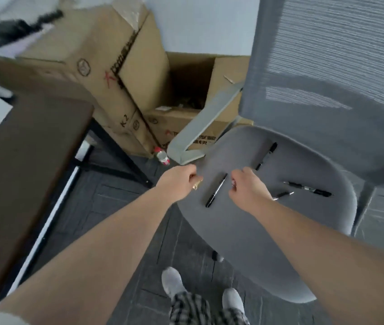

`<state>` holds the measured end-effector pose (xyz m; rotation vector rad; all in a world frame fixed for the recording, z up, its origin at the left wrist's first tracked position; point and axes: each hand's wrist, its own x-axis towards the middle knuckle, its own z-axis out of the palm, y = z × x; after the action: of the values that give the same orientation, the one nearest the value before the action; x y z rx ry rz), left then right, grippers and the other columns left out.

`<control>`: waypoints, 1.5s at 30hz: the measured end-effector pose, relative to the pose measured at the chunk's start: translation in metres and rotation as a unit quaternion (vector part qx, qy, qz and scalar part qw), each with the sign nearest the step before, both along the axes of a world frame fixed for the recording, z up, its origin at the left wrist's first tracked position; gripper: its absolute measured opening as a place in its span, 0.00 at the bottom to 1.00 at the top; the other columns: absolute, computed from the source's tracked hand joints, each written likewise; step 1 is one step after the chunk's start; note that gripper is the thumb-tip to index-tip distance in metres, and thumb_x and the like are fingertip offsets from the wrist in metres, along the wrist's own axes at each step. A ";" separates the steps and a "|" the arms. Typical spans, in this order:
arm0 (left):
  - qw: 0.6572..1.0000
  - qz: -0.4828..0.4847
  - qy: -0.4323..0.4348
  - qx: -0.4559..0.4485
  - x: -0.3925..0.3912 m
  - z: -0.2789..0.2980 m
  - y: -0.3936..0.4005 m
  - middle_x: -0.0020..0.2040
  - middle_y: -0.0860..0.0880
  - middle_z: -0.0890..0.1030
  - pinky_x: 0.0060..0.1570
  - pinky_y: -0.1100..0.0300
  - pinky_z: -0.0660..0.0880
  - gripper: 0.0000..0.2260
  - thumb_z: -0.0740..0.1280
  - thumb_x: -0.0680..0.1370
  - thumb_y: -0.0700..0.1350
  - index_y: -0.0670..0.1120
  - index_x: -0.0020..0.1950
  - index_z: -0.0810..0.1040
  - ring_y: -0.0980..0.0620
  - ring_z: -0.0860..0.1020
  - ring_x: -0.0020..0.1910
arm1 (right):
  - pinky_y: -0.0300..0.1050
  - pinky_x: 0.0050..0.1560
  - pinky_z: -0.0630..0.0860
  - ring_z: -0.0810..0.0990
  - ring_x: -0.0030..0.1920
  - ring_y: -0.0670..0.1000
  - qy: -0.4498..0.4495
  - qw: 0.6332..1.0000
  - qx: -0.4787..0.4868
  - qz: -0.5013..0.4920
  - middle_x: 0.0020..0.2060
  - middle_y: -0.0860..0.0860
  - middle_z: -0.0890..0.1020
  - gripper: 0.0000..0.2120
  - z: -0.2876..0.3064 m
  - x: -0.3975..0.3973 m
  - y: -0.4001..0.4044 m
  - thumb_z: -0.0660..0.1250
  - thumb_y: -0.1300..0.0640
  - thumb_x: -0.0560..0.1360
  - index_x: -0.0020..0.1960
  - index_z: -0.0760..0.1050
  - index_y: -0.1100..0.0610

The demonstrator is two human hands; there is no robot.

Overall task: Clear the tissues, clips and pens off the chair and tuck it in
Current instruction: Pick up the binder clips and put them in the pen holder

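Note:
The grey chair seat (245, 219) fills the middle right and carries several black pens. One pen (216, 190) lies between my two hands, a second pen (266, 156) lies farther back, and a third pen (308, 188) lies to the right beside a short one (283, 195). At the seat's left edge my left hand (178, 181) is closed, with a small gold clip (197, 185) showing at the fingers. Above the seat my right hand (249, 190) is pinched on a small shiny item that looks like a clip (233, 184). No tissues are in sight.
A dark brown desk (22, 156) stands at the left with black legs under it. Cardboard boxes (116, 73) are stacked behind, and a plastic bottle (161, 156) lies on the dark carpet. The chair's pale armrest (200, 127) and mesh backrest (327, 55) rise at the right.

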<state>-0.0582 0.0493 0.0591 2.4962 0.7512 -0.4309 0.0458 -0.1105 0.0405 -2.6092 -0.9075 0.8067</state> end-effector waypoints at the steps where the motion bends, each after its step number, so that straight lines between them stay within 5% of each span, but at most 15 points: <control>1: 1.000 0.020 0.007 0.002 -0.018 0.013 0.006 0.39 0.45 0.77 0.40 0.53 0.69 0.14 0.60 0.81 0.53 0.43 0.45 0.72 0.43 0.77 0.42 | 0.50 0.44 0.77 0.73 0.42 0.59 -0.003 1.000 0.004 0.023 0.50 0.56 0.69 0.03 0.010 -0.010 0.012 0.58 0.60 0.76 0.48 0.69 0.59; 7: 0.993 0.111 0.010 0.027 -0.145 0.087 0.052 0.31 0.51 0.69 0.32 0.57 0.64 0.15 0.58 0.81 0.53 0.48 0.37 0.65 0.50 0.70 0.33 | 0.45 0.43 0.68 0.75 0.47 0.58 -0.043 0.977 0.064 0.199 0.48 0.55 0.69 0.09 0.081 -0.091 0.103 0.60 0.60 0.78 0.57 0.71 0.60; 10: 0.984 0.164 -0.003 0.063 -0.213 0.117 0.072 0.30 0.51 0.67 0.29 0.59 0.60 0.16 0.58 0.81 0.53 0.47 0.37 0.64 0.52 0.66 0.29 | 0.45 0.43 0.66 0.71 0.42 0.54 -0.060 0.960 0.097 0.257 0.45 0.52 0.66 0.08 0.114 -0.147 0.146 0.60 0.59 0.78 0.56 0.70 0.60; 13: 0.969 0.234 -0.020 0.079 -0.284 0.142 0.087 0.30 0.51 0.69 0.31 0.58 0.62 0.15 0.58 0.81 0.53 0.43 0.43 0.69 0.48 0.69 0.32 | 0.50 0.46 0.73 0.75 0.44 0.57 -0.065 0.943 0.115 0.307 0.44 0.53 0.68 0.08 0.136 -0.206 0.180 0.61 0.58 0.77 0.55 0.71 0.60; 18: 0.940 0.327 -0.025 0.092 -0.410 0.165 0.102 0.37 0.48 0.74 0.39 0.57 0.66 0.13 0.59 0.81 0.52 0.45 0.43 0.69 0.46 0.71 0.39 | 0.43 0.43 0.68 0.72 0.41 0.53 -0.058 0.912 0.131 0.384 0.45 0.53 0.69 0.08 0.164 -0.317 0.222 0.61 0.60 0.77 0.55 0.72 0.60; 25: 0.895 0.435 -0.032 0.095 -0.544 0.184 0.129 0.39 0.49 0.75 0.41 0.58 0.67 0.11 0.60 0.81 0.53 0.46 0.45 0.70 0.46 0.73 0.41 | 0.45 0.46 0.72 0.74 0.43 0.55 -0.045 0.884 0.168 0.434 0.48 0.54 0.72 0.10 0.199 -0.451 0.273 0.63 0.60 0.76 0.56 0.74 0.59; 45: 0.802 0.593 -0.030 0.063 -0.592 0.138 0.241 0.43 0.47 0.76 0.40 0.57 0.70 0.11 0.61 0.80 0.50 0.43 0.53 0.75 0.46 0.74 0.41 | 0.45 0.49 0.72 0.77 0.52 0.58 -0.005 0.816 0.132 0.563 0.55 0.58 0.77 0.13 0.171 -0.558 0.423 0.64 0.60 0.75 0.59 0.74 0.59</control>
<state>-0.6505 0.2908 0.1972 1.6153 2.0951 0.1753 -0.5118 0.3129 0.2111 -1.6310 -2.4047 0.7692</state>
